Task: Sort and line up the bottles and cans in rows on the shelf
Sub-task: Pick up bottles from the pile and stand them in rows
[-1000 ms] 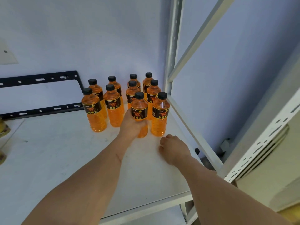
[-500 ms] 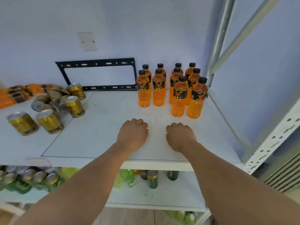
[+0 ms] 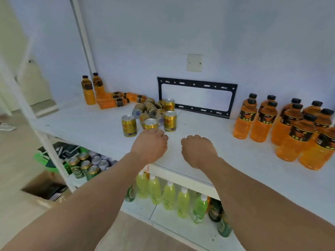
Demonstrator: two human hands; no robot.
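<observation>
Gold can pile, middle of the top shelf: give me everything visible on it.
The pile of gold metal drink cans sits mid-shelf on the white shelf board, in front of the black wall bracket's left end. Three cans stand upright with silver pull-tab tops; the rest lie tumbled on their sides, touching one another, some showing silver ends. Labels are gold with red print, unreadable. The left hand hovers at the nearest can; contact is unclear.

White shelf (image 3: pixel 208 134), upright orange bottles (image 3: pixel 282 127) in rows at right, gold cans (image 3: pixel 154 113) jumbled mid-shelf, toppled orange bottles (image 3: pixel 116 101) far left
</observation>
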